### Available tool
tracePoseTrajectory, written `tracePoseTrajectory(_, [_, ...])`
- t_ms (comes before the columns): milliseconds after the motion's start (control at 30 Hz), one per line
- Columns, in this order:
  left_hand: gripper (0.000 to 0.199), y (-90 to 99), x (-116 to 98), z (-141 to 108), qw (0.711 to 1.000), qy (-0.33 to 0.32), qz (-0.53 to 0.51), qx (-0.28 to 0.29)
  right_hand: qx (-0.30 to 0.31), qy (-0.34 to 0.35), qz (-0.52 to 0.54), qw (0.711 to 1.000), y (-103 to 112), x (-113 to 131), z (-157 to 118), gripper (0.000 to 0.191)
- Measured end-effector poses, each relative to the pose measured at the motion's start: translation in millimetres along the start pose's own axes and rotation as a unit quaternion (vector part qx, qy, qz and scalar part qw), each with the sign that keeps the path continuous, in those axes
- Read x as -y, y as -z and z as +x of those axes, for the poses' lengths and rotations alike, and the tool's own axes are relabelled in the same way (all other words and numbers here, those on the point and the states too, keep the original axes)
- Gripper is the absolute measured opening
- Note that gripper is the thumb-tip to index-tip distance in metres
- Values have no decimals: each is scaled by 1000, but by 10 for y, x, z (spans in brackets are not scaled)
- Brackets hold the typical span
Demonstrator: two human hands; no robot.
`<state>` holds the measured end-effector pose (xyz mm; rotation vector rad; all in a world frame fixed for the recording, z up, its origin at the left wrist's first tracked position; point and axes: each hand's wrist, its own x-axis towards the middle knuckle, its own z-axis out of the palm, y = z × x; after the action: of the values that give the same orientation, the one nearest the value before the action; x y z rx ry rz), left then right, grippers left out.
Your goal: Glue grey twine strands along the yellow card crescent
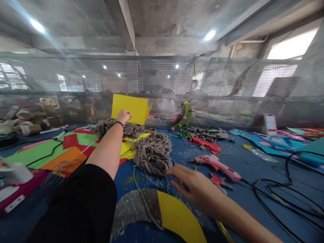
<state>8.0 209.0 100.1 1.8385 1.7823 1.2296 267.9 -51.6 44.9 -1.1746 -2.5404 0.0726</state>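
Note:
My left hand reaches far forward, its fingers closed on the yellow sheet, which stands upright near the mesh screen. At the right edge of a grey yarn bundle is my right hand, fingers apart and holding nothing. Below lies a curved yellow piece, its left part covered in grey yarn. A loose strand of yarn runs from the bundle over the curved piece. Another yarn bundle lies partly behind my left hand.
A pink glue gun with a black cable lies right. Coloured sheets and a magenta power strip are left. A green crescent stands against the mesh screen.

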Motion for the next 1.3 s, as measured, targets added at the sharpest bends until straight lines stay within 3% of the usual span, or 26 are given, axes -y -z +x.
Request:
tracePoseTrajectory(200, [26,411,-326,-177,993,-77,42,76,-87,-6,-15,996,107,-118,49,22])
tracePoseTrajectory(300, [27,458,-461,-376,979,-125,76,143,-139,-18,-4,990,203,-105,55,21])
tracePoseTrajectory(467, [33,94,-516,-969,909,-220,145,322,-177,-52,-3,983,290,-144,38,23])
tracePoseTrajectory(600, [37,-277,-375,-1367,866,-244,206,384,-177,-76,-39,980,274,-255,19,23])
tracePoseTrajectory(700, [33,-424,-292,-1464,856,-248,237,387,-174,-85,-48,980,261,-322,3,24])
tracePoseTrajectory(833, [24,-432,-357,-1359,856,-278,222,376,-163,-91,-56,981,250,-375,-15,24])
tracePoseTrajectory(933, [24,-335,-483,-1191,887,-304,172,301,-147,-92,-56,983,232,-393,-20,24])
tracePoseTrajectory(1067, [33,-250,-527,-1019,942,-287,101,138,-128,-92,-54,986,209,-380,-11,24])
tracePoseTrajectory(1300, [27,-415,-366,-904,978,-176,84,72,-125,-98,-55,986,196,-367,11,24])
